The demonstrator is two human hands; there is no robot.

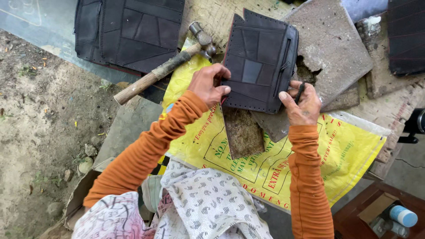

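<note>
The flat black leather wallet panel [259,62], stitched into pockets and punched with a row of small holes along its edges, lies on a grey, chipped stone slab [332,44] at the middle of the workplace, and both hands are on it, so the step in hand looks like lining up or steadying the piece for work along its punched edge. The left hand [209,84] pinches the panel's left edge, fingers curled closed on it with the thumb on top. The right hand [301,104] presses against the lower right corner, its fingers closed around a thin dark tool [300,92], too small to tell whether awl or needle. By my judgement, the next move needs the panel held flat and still while the tool's tip is brought to one of the edge holes. A wooden-handled hammer [164,68] lies just left of the panel, untouched. Beneath everything spreads a yellow woven plastic sack [349,150] printed with red and black lettering in boxed frames. More black leather pieces [128,31] lie at the upper left. A small bottle with a pale blue cap [403,216] lies at the lower right.
</note>
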